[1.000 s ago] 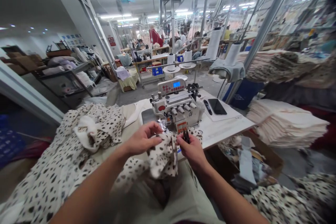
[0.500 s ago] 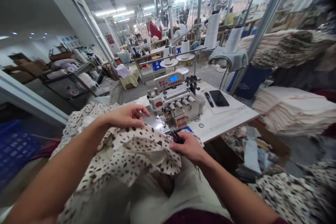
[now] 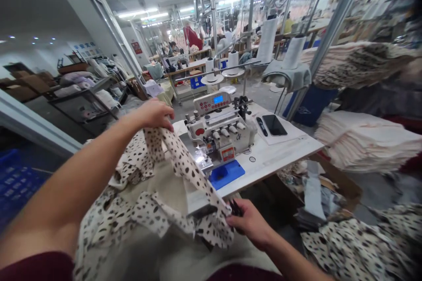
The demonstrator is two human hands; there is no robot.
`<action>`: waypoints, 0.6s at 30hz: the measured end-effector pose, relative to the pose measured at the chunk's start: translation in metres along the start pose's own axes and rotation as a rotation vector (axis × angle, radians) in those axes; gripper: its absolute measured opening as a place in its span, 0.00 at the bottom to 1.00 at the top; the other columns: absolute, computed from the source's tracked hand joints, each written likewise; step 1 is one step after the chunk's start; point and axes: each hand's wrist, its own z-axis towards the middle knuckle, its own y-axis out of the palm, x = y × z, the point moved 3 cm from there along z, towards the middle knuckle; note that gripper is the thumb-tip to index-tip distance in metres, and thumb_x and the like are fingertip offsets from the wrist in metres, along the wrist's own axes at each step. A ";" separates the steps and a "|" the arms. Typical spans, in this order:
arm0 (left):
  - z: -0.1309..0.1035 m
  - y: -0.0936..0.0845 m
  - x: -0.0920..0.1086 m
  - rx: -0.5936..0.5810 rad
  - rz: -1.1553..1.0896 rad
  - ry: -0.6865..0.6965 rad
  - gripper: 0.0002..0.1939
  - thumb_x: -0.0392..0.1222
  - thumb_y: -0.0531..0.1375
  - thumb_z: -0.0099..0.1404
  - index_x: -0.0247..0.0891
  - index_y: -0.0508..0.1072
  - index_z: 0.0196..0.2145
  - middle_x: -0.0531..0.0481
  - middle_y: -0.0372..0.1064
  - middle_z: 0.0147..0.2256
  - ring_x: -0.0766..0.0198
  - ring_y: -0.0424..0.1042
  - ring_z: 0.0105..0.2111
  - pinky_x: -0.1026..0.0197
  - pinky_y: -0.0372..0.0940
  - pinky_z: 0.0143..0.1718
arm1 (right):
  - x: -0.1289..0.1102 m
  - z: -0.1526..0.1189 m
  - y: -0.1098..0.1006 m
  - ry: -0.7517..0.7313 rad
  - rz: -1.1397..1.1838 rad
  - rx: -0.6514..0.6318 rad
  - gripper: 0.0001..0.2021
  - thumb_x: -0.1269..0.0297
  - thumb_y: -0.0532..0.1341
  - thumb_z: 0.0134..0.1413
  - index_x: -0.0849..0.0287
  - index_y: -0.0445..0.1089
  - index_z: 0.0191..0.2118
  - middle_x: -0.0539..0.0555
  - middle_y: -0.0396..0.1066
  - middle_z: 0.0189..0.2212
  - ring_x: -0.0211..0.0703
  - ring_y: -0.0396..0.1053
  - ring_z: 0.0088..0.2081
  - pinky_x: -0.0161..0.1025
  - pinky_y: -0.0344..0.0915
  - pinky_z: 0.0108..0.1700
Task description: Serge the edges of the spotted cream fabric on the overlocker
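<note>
Cream fabric with dark spots (image 3: 187, 162) stretches between my two hands above my lap. My left hand (image 3: 153, 114) is closed on its raised upper end, left of the overlock sewing machine (image 3: 217, 127). Down at the table's front edge, my right hand (image 3: 252, 224) grips black thread snips (image 3: 235, 210), whose points face up and left. The fingers of that hand also pinch the lower end of the spotted fabric. More of this cloth hangs in folds over my legs. Part of the snips is hidden by my fingers.
On the white sewing table (image 3: 283, 151) lie a phone (image 3: 274, 125) and a black marker (image 3: 262, 126). Thread cones (image 3: 293, 52) stand behind. To the right are stacked pale fabric pieces (image 3: 365, 140) and a carton of scraps (image 3: 351, 182). A blue basket (image 3: 20, 189) is at left.
My left hand has risen up and left, pulling the spotted fabric taut. My right hand has moved down and slightly right with the snips. The machine's blue plate is now uncovered.
</note>
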 end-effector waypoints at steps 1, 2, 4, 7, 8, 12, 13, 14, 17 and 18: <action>0.003 0.008 0.004 0.076 -0.020 0.023 0.19 0.55 0.71 0.46 0.39 0.78 0.31 0.50 0.69 0.29 0.57 0.66 0.38 0.56 0.54 0.46 | 0.012 -0.004 0.002 0.008 -0.035 -0.008 0.07 0.65 0.69 0.40 0.60 0.73 0.27 0.45 0.63 0.19 0.33 0.54 0.21 0.31 0.51 0.23; 0.005 0.018 0.010 0.144 -0.050 0.041 0.16 0.52 0.72 0.47 0.39 0.77 0.29 0.48 0.70 0.30 0.55 0.65 0.41 0.53 0.53 0.49 | 0.023 -0.007 0.004 0.008 -0.072 -0.018 0.05 0.67 0.68 0.39 0.60 0.73 0.26 0.46 0.65 0.20 0.35 0.58 0.23 0.31 0.55 0.26; 0.005 0.045 0.024 0.225 -0.123 0.019 0.13 0.48 0.72 0.49 0.39 0.76 0.27 0.46 0.71 0.32 0.52 0.64 0.45 0.49 0.51 0.52 | 0.042 -0.014 0.008 0.001 -0.126 -0.033 0.04 0.70 0.66 0.37 0.59 0.74 0.26 0.47 0.69 0.23 0.39 0.64 0.28 0.33 0.61 0.31; -0.002 0.092 0.048 0.305 -0.160 -0.090 0.12 0.44 0.70 0.52 0.38 0.77 0.34 0.41 0.71 0.41 0.50 0.65 0.47 0.49 0.55 0.51 | 0.054 -0.019 0.010 -0.060 -0.203 0.020 0.07 0.70 0.65 0.37 0.58 0.76 0.29 0.49 0.73 0.26 0.45 0.68 0.31 0.36 0.65 0.33; -0.006 0.106 0.055 0.335 -0.178 -0.139 0.12 0.43 0.68 0.55 0.36 0.77 0.37 0.40 0.70 0.43 0.51 0.66 0.46 0.51 0.58 0.49 | 0.052 -0.019 0.008 -0.105 -0.249 0.057 0.08 0.70 0.64 0.38 0.57 0.76 0.30 0.50 0.73 0.27 0.46 0.69 0.31 0.37 0.66 0.34; -0.028 0.141 0.081 0.430 -0.244 -0.296 0.10 0.43 0.60 0.64 0.34 0.75 0.40 0.42 0.69 0.40 0.57 0.69 0.40 0.57 0.63 0.43 | 0.022 -0.007 -0.006 -0.373 -0.451 0.211 0.10 0.69 0.61 0.44 0.56 0.77 0.35 0.53 0.75 0.31 0.48 0.71 0.34 0.40 0.68 0.37; -0.036 0.145 0.089 0.446 -0.255 -0.318 0.10 0.44 0.60 0.65 0.35 0.76 0.39 0.42 0.70 0.40 0.57 0.69 0.41 0.56 0.64 0.43 | 0.011 0.000 -0.008 -0.430 -0.478 0.235 0.10 0.67 0.62 0.46 0.56 0.77 0.36 0.54 0.76 0.33 0.49 0.72 0.35 0.41 0.69 0.39; -0.044 0.147 0.098 0.462 -0.266 -0.333 0.10 0.45 0.61 0.65 0.36 0.76 0.37 0.42 0.71 0.40 0.56 0.69 0.42 0.55 0.63 0.45 | 0.001 0.009 -0.010 -0.472 -0.497 0.254 0.10 0.65 0.63 0.47 0.55 0.77 0.38 0.55 0.77 0.35 0.50 0.72 0.36 0.42 0.69 0.41; -0.071 0.146 0.134 0.504 -0.299 -0.349 0.10 0.47 0.63 0.64 0.37 0.75 0.37 0.43 0.72 0.41 0.53 0.69 0.45 0.52 0.62 0.47 | -0.023 0.042 -0.006 -0.500 -0.493 0.288 0.13 0.57 0.66 0.50 0.55 0.78 0.41 0.58 0.79 0.39 0.54 0.74 0.41 0.47 0.69 0.47; -0.081 0.144 0.148 0.504 -0.298 -0.350 0.10 0.47 0.63 0.64 0.38 0.74 0.38 0.43 0.72 0.40 0.53 0.69 0.44 0.52 0.61 0.46 | -0.028 0.054 -0.002 -0.488 -0.470 0.275 0.15 0.55 0.67 0.50 0.56 0.78 0.42 0.58 0.79 0.39 0.54 0.74 0.41 0.48 0.69 0.48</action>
